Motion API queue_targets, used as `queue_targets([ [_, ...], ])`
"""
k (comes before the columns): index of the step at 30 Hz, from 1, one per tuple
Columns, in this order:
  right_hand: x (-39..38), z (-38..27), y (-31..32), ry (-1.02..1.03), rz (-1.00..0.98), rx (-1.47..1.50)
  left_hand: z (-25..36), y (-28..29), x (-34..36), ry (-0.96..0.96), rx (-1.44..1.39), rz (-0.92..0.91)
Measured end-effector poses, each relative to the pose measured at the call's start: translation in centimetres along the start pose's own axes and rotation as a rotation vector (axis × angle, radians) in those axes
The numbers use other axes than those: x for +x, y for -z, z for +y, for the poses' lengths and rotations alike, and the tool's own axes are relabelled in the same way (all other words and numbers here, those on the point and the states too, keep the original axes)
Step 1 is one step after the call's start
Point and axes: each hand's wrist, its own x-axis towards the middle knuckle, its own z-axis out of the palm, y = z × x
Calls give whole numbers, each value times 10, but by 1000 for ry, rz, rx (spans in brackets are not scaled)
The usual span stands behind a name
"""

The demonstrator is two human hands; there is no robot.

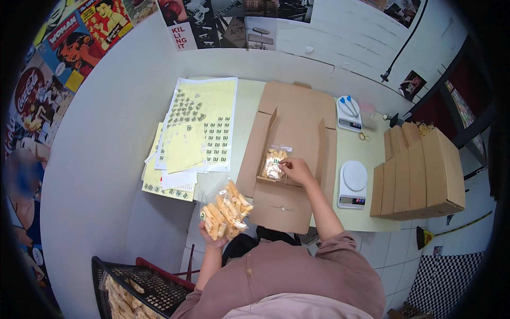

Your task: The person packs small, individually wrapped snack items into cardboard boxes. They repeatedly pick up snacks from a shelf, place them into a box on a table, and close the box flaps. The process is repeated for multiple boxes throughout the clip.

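Head view: right hand (295, 169) reaches into the open brown cardboard box (289, 159) on the pale table (366, 154), fingers pinched on the top edge of a clear plastic bag of pale yellow snack sticks (273, 162) lying on the box floor. Left hand (212, 234) grips a second clear bag of the same sticks (226, 210), fingers closed under it, held over the table's near edge. Packing step, likely placing. Next move calls for letting go cleanly and bringing the held bag alongside.

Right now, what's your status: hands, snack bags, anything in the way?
Left hand shut on clear bags of yellow snack sticks. Right hand fingers pinch small clear snack bag inside open brown cardboard box. Nothing blocking.
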Motion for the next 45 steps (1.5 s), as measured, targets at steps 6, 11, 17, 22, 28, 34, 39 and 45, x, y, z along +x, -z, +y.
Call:
queue_targets([
  [6,5,4,-7,181,100,-183,15,-10,53,-57,13,-41],
  [11,3,-9,-1,51,10,-4,31,-12,93,71,57,-83],
  [17,8,-39,7,-198,23,585,38,-15,141,514,-3,-229],
  [22,43,43,5,-351,518,122,36,4,155,566,-159,-272],
  [28,68,56,-2,-411,466,230,52,12,148,475,104,-48],
  [34,61,55,5,-478,316,734,63,-1,150,402,141,-6],
  [39,58,63,2,-383,335,647,66,5,154,400,135,-18],
  [45,60,52,-4,-357,339,517,67,-8,154,400,168,-2],
])
